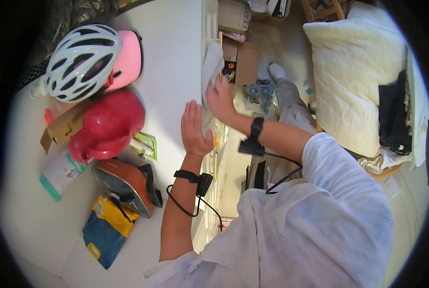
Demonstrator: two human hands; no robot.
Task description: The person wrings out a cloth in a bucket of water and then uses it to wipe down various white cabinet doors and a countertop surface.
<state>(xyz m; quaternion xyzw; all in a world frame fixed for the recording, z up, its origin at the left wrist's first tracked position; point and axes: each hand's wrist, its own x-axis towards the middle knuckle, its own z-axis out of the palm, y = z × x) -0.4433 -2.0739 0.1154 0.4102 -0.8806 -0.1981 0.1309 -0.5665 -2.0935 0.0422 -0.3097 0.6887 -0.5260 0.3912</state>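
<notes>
My left hand (195,128) lies flat on the white tabletop (171,57) close to its edge, fingers together and stretched out, thumb apart. Nothing is in it. A white cloth (212,65) hangs along that same edge, just beyond. My right hand (220,100) is closed on the cloth's near end, somewhat blurred, with its fingertips partly hidden. Each wrist carries a black strap with a small box and a cable.
On the tabletop's left stand a white bike helmet (82,62), a pink cap (127,60), a red kettle (108,125), an orange-grey bag (125,185) and a blue-yellow pouch (109,230). Right of the edge are an open cardboard box (247,62), wrapped bottles (260,93) and a cream blanket (351,81).
</notes>
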